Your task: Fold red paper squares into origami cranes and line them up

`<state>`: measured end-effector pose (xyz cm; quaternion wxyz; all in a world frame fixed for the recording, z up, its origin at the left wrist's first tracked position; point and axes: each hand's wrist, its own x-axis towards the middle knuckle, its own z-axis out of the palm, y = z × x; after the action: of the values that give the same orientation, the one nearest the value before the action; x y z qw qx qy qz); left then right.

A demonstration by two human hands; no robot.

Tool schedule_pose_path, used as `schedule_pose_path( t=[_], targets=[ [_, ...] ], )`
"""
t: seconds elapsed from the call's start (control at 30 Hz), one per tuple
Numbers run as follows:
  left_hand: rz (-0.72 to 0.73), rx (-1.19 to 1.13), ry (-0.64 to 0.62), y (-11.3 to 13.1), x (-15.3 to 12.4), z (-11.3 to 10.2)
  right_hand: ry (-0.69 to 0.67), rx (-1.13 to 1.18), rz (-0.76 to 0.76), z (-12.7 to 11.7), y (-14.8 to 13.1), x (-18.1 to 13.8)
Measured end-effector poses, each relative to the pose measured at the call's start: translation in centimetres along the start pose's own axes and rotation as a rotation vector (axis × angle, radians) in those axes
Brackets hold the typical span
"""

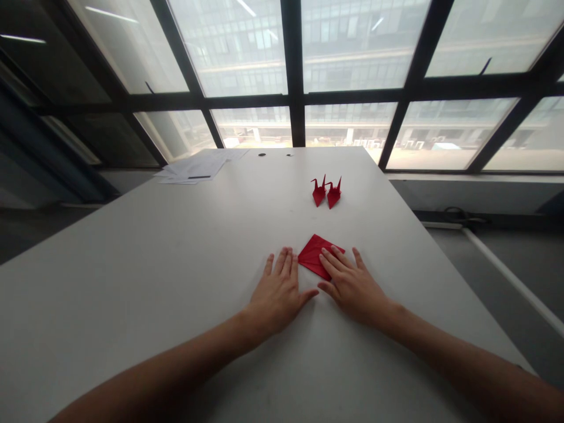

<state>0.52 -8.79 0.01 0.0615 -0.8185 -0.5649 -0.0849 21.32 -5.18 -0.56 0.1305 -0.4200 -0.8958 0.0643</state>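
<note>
A folded sheet of red origami paper (314,254) lies flat on the white table, shaped like a diamond with crease lines across it. My right hand (350,285) is open, its fingers resting on the paper's right part and covering that side. Just left of the paper, my left hand (282,288) lies open and flat, with its fingertips close to the paper's left corner. The thumbs of both hands point toward each other below the paper. Beyond the hands stand two red paper cranes, a left one (318,195) and a right one (333,195), side by side.
Loose white papers (194,167) with a dark pen-like strip (199,177) lie at the table's far left. Two small dark spots sit near the far edge of the white table (132,252). Large framed windows rise behind it; a white pipe (511,279) runs along the floor at right.
</note>
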Motion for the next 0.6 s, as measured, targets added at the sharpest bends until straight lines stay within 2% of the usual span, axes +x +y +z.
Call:
schedule_pose_path(
  t=[0.1, 0.2, 0.23, 0.3, 0.43, 0.6],
  targets=[
    [0.019, -0.015, 0.116, 0.2, 0.4, 0.0, 0.005, 0.001, 0.01, 0.1, 0.0, 0.1],
    [0.228, -0.107, 0.068, 0.1, 1.4, 0.1, 0.021, 0.009, 0.016, 0.3, 0.0, 0.2],
    [0.239, -0.136, 0.046, 0.0, 1.7, 0.1, 0.03, 0.011, 0.016, 0.3, 0.0, 0.2],
    [0.21, -0.153, 0.018, -0.3, 2.1, 0.2, 0.062, 0.012, 0.021, 0.2, 0.0, 0.2],
    [0.141, -0.136, 0.065, -0.9, 2.3, 0.0, 0.141, 0.055, 0.007, -0.7, -0.4, 0.2],
    [0.127, -0.247, 0.087, -1.2, 2.6, 0.1, 0.123, 0.168, -0.094, -1.6, -1.0, 0.1]
  ],
)
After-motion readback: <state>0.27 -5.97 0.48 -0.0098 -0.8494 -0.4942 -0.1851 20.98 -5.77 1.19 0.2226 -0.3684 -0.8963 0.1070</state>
